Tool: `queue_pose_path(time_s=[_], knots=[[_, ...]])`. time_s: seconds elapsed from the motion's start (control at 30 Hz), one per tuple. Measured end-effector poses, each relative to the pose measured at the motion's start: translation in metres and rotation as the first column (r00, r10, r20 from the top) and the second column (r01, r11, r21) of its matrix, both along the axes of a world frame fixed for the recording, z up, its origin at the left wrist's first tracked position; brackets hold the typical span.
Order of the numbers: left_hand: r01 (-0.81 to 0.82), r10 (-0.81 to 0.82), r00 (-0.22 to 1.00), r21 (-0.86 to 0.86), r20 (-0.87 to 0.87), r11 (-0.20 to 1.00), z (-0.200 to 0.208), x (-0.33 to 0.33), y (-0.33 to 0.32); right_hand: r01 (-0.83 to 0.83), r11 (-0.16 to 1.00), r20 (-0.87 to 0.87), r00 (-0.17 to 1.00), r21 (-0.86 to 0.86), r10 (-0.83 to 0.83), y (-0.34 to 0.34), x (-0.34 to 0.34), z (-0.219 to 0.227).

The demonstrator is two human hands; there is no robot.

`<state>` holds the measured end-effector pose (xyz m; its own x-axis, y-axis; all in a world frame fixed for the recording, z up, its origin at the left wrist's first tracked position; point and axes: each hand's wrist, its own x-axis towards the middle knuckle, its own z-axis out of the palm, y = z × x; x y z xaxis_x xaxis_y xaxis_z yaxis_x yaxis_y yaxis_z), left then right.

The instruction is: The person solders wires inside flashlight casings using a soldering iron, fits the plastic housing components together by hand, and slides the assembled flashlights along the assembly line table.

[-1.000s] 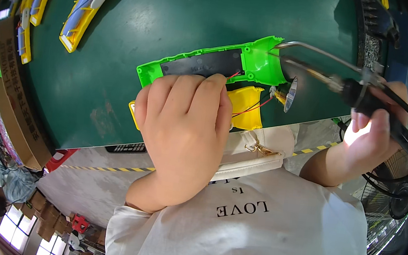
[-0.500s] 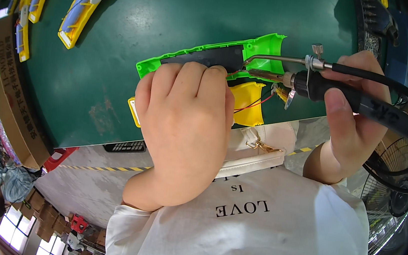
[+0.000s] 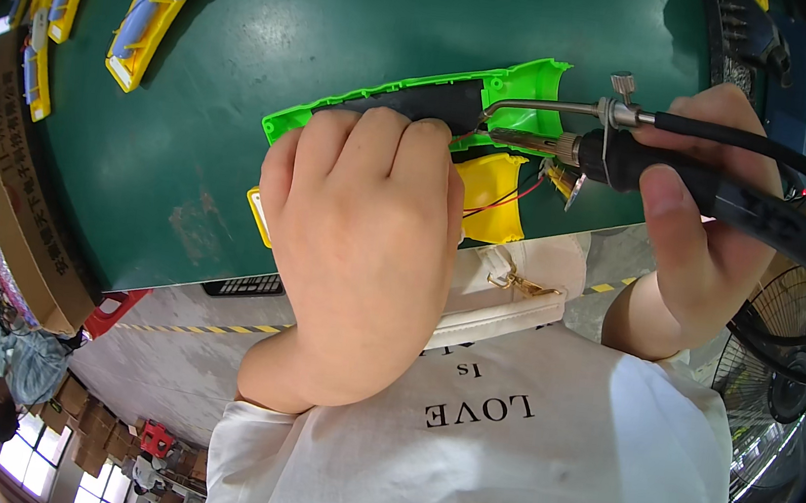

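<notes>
In my right hand (image 3: 706, 207) is a black-handled soldering iron (image 3: 670, 178) with a thin bent metal feed tube (image 3: 539, 106) clamped above it. Its tip points left and meets the near edge of a green plastic shell (image 3: 532, 82), where a short red wire shows. My left hand (image 3: 360, 237) curls over that shell and the dark panel (image 3: 445, 104) lying in it; its fingertips are hidden beneath. Partly under this hand rests a yellow plastic shell (image 3: 494, 192), with red and black wires running to a small part (image 3: 562, 180) at its right.
On the green table (image 3: 232, 182), yellow housings (image 3: 140, 28) with blue cells stand at the far left. A cardboard box (image 3: 26, 199) is beyond the left edge. A dark device (image 3: 745, 42) sits at the far right. The iron's black cable (image 3: 782, 151) trails right, above a fan (image 3: 791, 375).
The iron's handle and my right hand have shifted slightly right, while its tip stays at the shell's edge. The green shell appears slightly higher in view, and my left hand stays over it.
</notes>
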<state>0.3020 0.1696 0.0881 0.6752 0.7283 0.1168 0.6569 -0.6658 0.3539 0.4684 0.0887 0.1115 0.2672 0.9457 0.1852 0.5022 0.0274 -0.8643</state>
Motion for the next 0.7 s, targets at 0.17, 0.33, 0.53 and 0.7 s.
queue_pose_path(time_s=[0.17, 0.33, 0.53, 0.7], knots=[[0.010, -0.010, 1.000, -0.007, -0.008, 1.000, 0.000, -0.001, 0.002, 0.022, 1.000, 0.020, 1.000, -0.017, -0.022, 0.000, -0.002, 0.000], [0.015, -0.015, 1.000, -0.003, -0.020, 1.000, 0.001, -0.001, 0.002, -0.035, 0.999, 0.043, 0.998, -0.033, 0.036, 0.002, -0.001, 0.005], [0.029, -0.029, 0.998, 0.007, -0.050, 1.000, 0.001, 0.000, 0.002, 0.052, 0.998, -0.013, 0.999, 0.044, -0.051, 0.000, -0.005, -0.001], [0.035, -0.035, 0.998, 0.007, -0.054, 0.999, -0.001, 0.000, 0.003, -0.035, 0.996, 0.049, 0.998, -0.084, 0.039, 0.002, 0.000, 0.005]])
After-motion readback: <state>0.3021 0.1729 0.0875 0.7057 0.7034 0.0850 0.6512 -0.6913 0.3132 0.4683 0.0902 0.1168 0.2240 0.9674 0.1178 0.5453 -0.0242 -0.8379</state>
